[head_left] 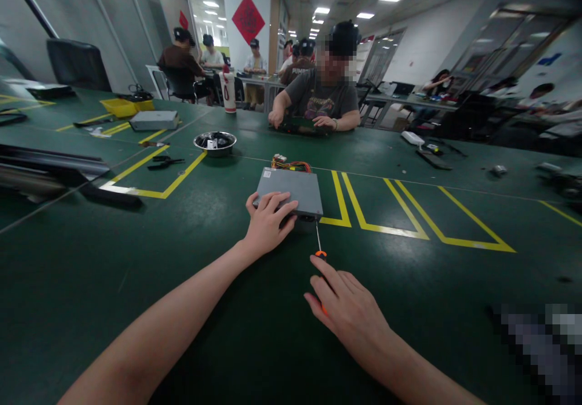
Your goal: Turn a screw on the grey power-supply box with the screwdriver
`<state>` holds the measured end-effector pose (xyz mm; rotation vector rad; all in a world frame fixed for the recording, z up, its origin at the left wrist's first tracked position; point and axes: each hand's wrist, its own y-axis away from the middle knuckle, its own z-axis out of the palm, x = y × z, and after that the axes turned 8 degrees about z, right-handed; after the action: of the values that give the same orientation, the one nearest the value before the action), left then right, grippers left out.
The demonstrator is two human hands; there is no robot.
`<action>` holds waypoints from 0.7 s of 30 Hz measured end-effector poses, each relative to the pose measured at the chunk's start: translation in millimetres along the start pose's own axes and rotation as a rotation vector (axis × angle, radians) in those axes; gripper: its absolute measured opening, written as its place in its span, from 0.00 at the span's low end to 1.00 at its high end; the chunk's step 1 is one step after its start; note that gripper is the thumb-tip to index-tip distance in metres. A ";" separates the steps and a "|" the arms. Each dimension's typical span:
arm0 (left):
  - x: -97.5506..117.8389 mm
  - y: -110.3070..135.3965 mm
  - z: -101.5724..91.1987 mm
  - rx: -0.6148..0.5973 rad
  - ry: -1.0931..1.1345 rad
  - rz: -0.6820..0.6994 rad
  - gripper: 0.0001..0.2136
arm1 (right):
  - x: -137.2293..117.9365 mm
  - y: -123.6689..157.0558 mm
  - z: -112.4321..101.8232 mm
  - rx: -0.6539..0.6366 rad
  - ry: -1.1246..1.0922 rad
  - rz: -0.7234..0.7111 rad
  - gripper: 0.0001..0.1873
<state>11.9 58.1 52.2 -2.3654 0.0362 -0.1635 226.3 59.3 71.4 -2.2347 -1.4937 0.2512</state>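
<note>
A flat grey metal computer power supply [297,188] lies on the green table in front of me. Its bundle of coloured wires [291,164] sticks out at the far side. My left hand [269,220] grips the near left part of it, fingers spread over the top and thumb at the near edge. An orange and black screwdriver [321,254] is in my right hand [341,299], whose fingers are closed round the handle. The shaft points away from me, and its tip meets the near face by the right corner. Whatever the tip touches is too small to see.
A steel bowl [215,143] with dark small parts stands back left. Beyond it are another grey metal box [154,120], a yellow tray [122,107] and a white bottle [228,92]. Yellow tape [391,230] marks the table. Across it sits a person [318,93] with hands on a dark object.
</note>
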 end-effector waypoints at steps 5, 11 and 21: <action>-0.1 -0.3 -1.1 -0.002 0.006 0.004 0.11 | -1.1 0.0 -5.5 -0.013 0.089 -0.105 0.17; -0.5 -0.4 -0.5 0.002 0.015 0.007 0.11 | 23.1 -1.8 -2.5 0.294 0.092 -0.165 0.09; -0.1 -0.2 -0.2 0.006 0.001 0.007 0.11 | 9.9 -1.5 -7.9 0.011 0.008 -0.098 0.08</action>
<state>11.8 58.1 52.5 -2.3589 0.0445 -0.1605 232.0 66.7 79.9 -2.1440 -1.5881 0.2196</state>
